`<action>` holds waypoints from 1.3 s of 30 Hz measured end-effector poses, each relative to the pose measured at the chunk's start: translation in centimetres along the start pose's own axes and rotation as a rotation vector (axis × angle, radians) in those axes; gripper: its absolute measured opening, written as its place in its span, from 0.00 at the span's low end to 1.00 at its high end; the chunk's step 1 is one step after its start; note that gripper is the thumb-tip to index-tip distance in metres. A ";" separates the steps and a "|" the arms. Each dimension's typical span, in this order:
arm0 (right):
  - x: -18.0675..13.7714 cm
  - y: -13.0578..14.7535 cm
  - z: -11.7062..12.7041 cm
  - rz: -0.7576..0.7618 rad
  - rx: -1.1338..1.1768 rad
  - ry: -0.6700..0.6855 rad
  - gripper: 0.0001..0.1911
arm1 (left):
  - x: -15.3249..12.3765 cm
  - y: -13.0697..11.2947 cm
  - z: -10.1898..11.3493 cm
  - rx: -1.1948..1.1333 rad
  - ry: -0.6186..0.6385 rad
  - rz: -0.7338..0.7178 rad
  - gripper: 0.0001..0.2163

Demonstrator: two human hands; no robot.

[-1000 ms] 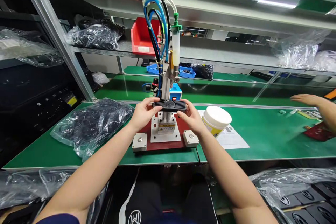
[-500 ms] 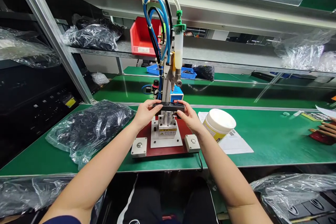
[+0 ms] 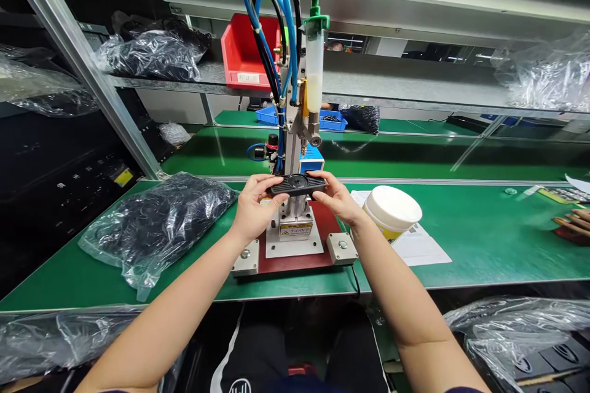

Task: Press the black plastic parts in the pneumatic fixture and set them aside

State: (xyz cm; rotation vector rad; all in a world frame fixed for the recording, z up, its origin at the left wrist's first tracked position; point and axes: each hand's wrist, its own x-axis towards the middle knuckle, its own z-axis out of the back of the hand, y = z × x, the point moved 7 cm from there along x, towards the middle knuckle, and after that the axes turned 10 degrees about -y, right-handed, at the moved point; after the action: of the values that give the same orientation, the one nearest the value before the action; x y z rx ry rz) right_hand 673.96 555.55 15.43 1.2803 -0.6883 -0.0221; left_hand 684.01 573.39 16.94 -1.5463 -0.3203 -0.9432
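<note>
In the head view, the left hand (image 3: 255, 207) is pinching a black ribbed part (image 3: 297, 184) at its nine o'clock end, between thumb and fingers; the right hand (image 3: 340, 201) is pinching the three o'clock end, fingers apparently curling behind it. A syringe (image 3: 314, 67) is hanging at twelve o'clock, a white tub (image 3: 394, 209) standing past three.

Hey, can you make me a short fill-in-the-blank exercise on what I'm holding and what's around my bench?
1. The left hand and right hand hold one part, whose color is ____.
2. The plastic bin on the shelf is colored ____.
3. From the wearer's view, the white tub stands to the ____ of the metal post.
4. The bench top is colored ____.

Missing words: black; red; right; green.
</note>
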 end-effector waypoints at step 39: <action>-2.8 1.0 -0.4 0.001 -0.377 -0.151 0.28 | -0.4 2.7 -0.6 -0.030 0.167 0.134 0.19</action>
State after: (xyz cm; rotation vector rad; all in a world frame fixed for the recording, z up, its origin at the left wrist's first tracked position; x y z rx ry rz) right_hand 671.54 557.33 15.01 0.9216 -0.7726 -0.2387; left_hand 685.39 572.30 14.75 -1.4858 -0.0826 -0.9678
